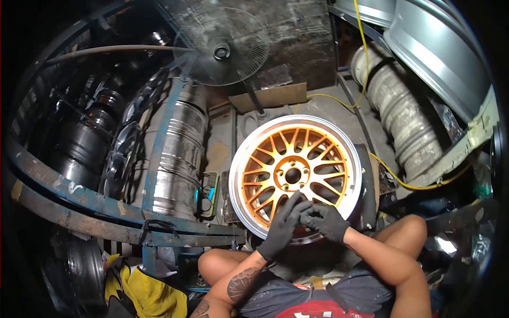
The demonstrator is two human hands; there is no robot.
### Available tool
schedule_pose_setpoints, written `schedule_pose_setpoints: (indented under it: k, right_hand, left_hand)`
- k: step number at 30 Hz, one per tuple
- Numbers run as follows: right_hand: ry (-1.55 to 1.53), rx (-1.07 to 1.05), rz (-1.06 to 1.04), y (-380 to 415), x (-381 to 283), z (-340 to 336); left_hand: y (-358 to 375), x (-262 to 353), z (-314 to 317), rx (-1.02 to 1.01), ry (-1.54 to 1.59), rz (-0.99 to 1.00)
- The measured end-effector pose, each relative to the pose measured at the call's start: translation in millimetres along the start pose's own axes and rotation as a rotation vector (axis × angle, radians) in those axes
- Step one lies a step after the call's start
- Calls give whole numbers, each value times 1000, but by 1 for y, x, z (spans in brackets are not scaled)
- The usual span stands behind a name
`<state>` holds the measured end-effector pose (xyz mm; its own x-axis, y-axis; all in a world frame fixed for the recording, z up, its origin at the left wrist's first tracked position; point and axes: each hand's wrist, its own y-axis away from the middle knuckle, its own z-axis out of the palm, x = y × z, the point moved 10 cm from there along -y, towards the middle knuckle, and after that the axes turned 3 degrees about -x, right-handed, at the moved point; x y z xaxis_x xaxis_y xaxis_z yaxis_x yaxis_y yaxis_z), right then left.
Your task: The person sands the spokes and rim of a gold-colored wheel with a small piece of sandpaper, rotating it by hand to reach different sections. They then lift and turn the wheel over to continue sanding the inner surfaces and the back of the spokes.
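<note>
A wheel rim (352,159) with orange-gold spokes and a polished silver lip lies face up in front of me. Both hands wear black gloves and meet over its near edge. My left hand (283,224) has its fingers stretched out toward the hub, over the lower spokes. Beside it, my right hand (328,222) is closed, its curled fingertips pressed together close to the left fingers. Whatever sits between those fingertips, if anything, is too small to make out. The gloves hide part of the near spokes and lip.
A pedestal fan (221,51) stands behind the rim. Stacked silver rims (177,153) line the left, behind a blue metal frame (98,202). More dusty rims (403,114) lie at right, near a yellow cable (405,183). A yellow cloth (151,294) hangs at lower left.
</note>
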<state>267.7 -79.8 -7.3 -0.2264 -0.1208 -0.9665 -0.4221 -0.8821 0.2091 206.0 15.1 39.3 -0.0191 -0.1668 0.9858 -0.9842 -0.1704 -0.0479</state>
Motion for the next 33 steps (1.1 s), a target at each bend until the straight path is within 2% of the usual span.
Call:
schedule_pose_setpoints:
  k: [3, 5, 6, 9, 10, 12, 13, 16, 21, 25, 29, 33]
  right_hand:
    - [156, 11, -69, 0, -7, 1]
    - [83, 14, -23, -3, 8, 0]
    - [-3, 33, -91, -2, 8, -1]
    - [-114, 59, -69, 1, -3, -6]
    - [-118, 58, -72, 0, -7, -9]
    - [-121, 72, -60, 3, -6, -11]
    - [-116, 89, -47, 4, -5, -11]
    - [-96, 100, -61, 7, -7, -12]
    - [31, 126, -70, 8, -11, -12]
    - [105, 68, 57, 7, -7, -10]
    - [-54, 15, 79, 6, 9, -3]
    - [37, -22, 81, 4, 15, -1]
  left_hand:
    - [1, -11, 0, 15, 38, 16]
    - [2, -25, 1, 18, 185, -18]
    - [2, -25, 1, 33, 255, -37]
    - [0, -27, -5, 103, 349, -105]
    - [-1, -29, -11, 164, 275, -100]
    - [3, -40, -19, 145, 209, -122]
    - [4, -27, -22, 197, 173, -116]
    - [4, -31, -22, 129, 135, -166]
    - [5, -21, -25, 168, 83, -152]
    - [4, -20, -25, 94, 72, -165]
    - [9, -34, -23, 99, 113, -174]
    - [17, -39, -17, 98, 224, -204]
